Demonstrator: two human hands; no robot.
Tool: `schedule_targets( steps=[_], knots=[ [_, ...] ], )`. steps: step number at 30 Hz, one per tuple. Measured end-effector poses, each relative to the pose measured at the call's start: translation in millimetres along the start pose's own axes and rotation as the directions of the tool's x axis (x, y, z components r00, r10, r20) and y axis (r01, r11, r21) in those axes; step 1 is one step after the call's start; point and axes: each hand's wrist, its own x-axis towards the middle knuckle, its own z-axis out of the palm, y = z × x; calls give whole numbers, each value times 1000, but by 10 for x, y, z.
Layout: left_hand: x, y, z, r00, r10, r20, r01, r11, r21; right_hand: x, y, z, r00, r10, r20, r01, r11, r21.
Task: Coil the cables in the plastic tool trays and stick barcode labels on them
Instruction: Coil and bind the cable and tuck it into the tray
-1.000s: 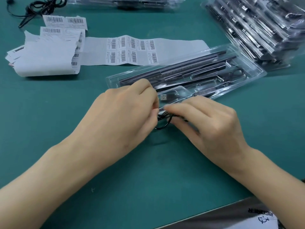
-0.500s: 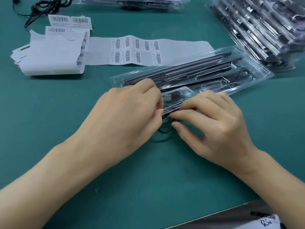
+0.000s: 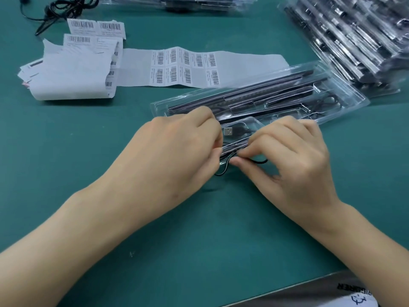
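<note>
Since half a second ago, my right hand point(image 3: 292, 160) is sitting higher off the green mat point(image 3: 88, 162), and the black cable point(image 3: 223, 170) is now trailing out under its palm toward 3 o'clock, where before only a small loop was showing. That hand is pinching a strand of the cable between thumb and forefinger, the other fingers arching loosely above it. My left hand point(image 3: 177, 151) is curling its fingers onto the bundled strands from the 9 o'clock side, with its fingertips hidden from me behind its knuckles. One loop of the cable is hanging down between the two hands, touching the mat.

Just beyond my fingers, at 12 o'clock from them, the cable's USB plug point(image 3: 229, 131) is lying in the near pocket of the clear plastic tool tray point(image 3: 349, 100), which is stretching away toward 2 o'clock with long dark tools in its slots. A barcode label strip point(image 3: 177, 67) is lying flat at 11 o'clock of the tray, running into a curled heap of backing paper point(image 3: 73, 78) at 10 o'clock. A stack of packed trays point(image 3: 354, 41) is leaning at 1 o'clock, and a loose tangled cable point(image 3: 64, 7) is lying at the far 11 o'clock corner.
</note>
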Motion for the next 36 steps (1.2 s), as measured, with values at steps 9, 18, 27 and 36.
schedule_targets(
  steps=[9, 18, 27, 36],
  knots=[
    [3, 16, 0, 999, -5, 43, 5, 1000, -7, 214, 20, -133, 906, 148, 397, -212, 970, 122],
    [3, -5, -7, 999, -2, 35, 3, 1000, -9, 400, 92, -277, 855, 26, 518, -83, 993, 87],
    [-9, -17, 9, 1000, 17, 20, -17, 1000, -13, 418, 157, -252, 882, -209, 423, 273, 957, -97],
    [-12, 0, 3, 997, 79, 8, -79, 997, 6, 392, 178, -89, 914, -246, 324, 306, 940, -150]
  ],
)
